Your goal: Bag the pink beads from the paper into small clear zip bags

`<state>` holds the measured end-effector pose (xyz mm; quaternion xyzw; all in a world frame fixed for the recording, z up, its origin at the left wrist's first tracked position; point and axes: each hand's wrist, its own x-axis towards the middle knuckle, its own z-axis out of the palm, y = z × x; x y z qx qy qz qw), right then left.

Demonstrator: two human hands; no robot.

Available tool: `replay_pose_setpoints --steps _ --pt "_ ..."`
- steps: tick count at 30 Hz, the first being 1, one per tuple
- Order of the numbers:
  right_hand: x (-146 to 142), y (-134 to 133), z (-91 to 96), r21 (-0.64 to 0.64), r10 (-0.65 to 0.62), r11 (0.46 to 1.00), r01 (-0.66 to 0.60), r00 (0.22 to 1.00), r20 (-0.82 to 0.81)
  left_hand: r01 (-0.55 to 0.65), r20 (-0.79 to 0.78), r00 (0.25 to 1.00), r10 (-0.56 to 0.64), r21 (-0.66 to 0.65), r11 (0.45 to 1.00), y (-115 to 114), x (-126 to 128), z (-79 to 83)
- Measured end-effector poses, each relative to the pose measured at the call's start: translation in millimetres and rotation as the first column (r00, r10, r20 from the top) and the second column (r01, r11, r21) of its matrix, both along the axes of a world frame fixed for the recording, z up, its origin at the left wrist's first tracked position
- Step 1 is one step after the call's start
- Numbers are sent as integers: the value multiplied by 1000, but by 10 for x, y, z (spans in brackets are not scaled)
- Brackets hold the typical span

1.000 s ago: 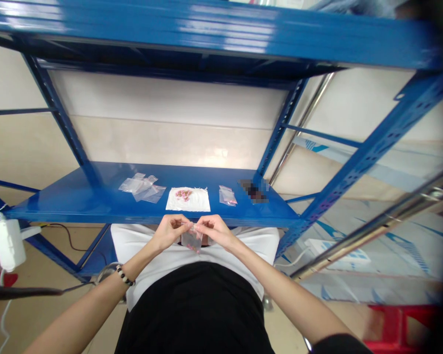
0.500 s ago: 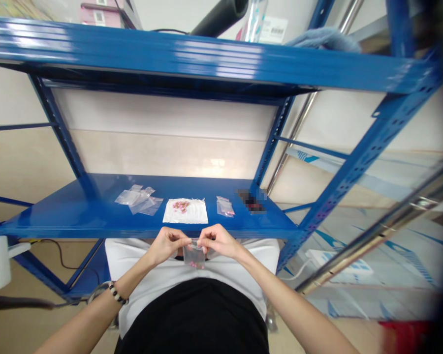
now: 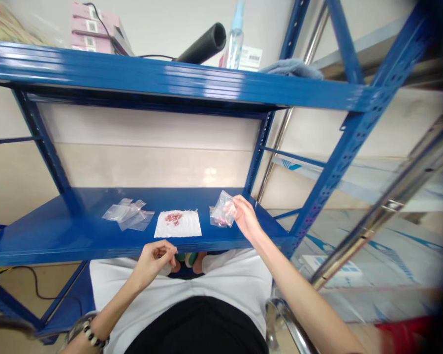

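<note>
Currently, your right hand [image 3: 245,217] pinches a plastic bag [image 3: 222,209] at its edge; your left hand [image 3: 151,263] curls closed below beads [image 3: 173,218] gathered on paper [image 3: 186,230].

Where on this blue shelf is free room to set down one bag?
The widest bare patch is the blue shelf left of the loose plastic bags. A narrower strip runs along the front edge. Crowded: the middle, between those bags, the white sheet with pink beads, and the right hand holding a bag.
</note>
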<state>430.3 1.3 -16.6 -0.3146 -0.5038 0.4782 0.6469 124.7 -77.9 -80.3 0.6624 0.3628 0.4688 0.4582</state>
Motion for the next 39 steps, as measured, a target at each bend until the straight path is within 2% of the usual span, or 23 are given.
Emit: replay_pose_setpoints --steps 5,10,16,19,22,26,29,31,33,36,38,39 --pt "140 451 -15 -110 -42 993 43 999 9 97 -17 995 -99 -56 994 -5 80 -67" --pt "119 793 -167 -249 -124 959 137 990 69 94 40 995 -90 -107 990 38 58 -86" --pt "46 833 -265 -242 -89 963 122 986 142 98 42 995 -94 -118 988 0 42 -50" --pt "62 809 -248 -209 -55 972 103 973 224 115 25 993 -113 -130 985 5 56 -61" --pt "116 851 -262 -187 -77 971 148 937 341 130 15 991 -129 -141 981 22 64 -87" --pt "167 960 -353 -88 -200 954 285 830 521 135 5 991 -136 -147 980 21 58 -104" --pt "122 1006 -397 73 -330 927 367 710 622 134 6 991 -135 -141 981 13 62 -105" --pt "21 1013 -384 170 -383 915 367 651 655 137 16 991 -137 -139 981 14 79 -118" --pt "-148 1010 -338 268 -412 909 319 592 693 143 21 990 -141 -145 979 19 105 -138" --pt "-523 994 -246 425 -454 889 169 433 779 146 18 989 -145 -157 977 21 145 -153" --pt "-833 972 -199 475 -463 879 54 338 819 142 14 990 -141 -158 977 17 156 -140" --pt "-998 956 -186 478 -454 878 0 317 833 135 8 991 -136 -158 978 14 156 -129"
